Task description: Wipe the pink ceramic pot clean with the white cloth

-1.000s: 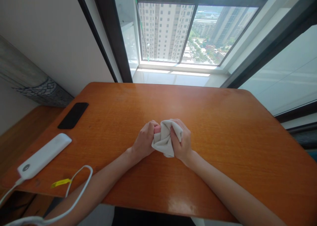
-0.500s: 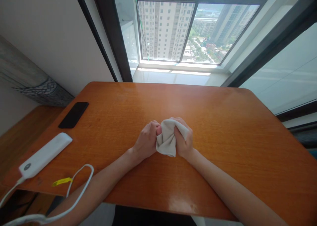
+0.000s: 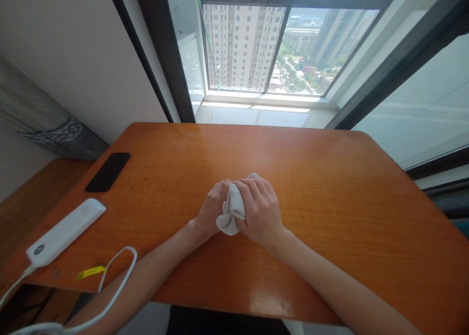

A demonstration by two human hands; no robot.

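Over the middle of the table, my two hands are together with a whitish cloth (image 3: pixel 233 207) bunched between them. My right hand (image 3: pixel 262 208) is closed on the cloth, knuckles up, and a bit of it pokes out above the fingers. Pressed against the cloth from the other side, my left hand (image 3: pixel 212 205) has its fingers curled in. What those fingers hold is hidden behind the cloth and my right hand.
The brown wooden table (image 3: pixel 330 217) bears a black phone (image 3: pixel 108 172) and a white power strip-like device (image 3: pixel 66 232) at its left. A white cable (image 3: pixel 126 276) with a yellow tag (image 3: pixel 91 272) loops over my left forearm. A window (image 3: pixel 245 46) lies beyond the far edge.
My right hand has turned over the cloth, from thumb side showing to knuckles up, and shifted left. The cloth is more tightly bunched. A pink bit by my left fingers is now covered.
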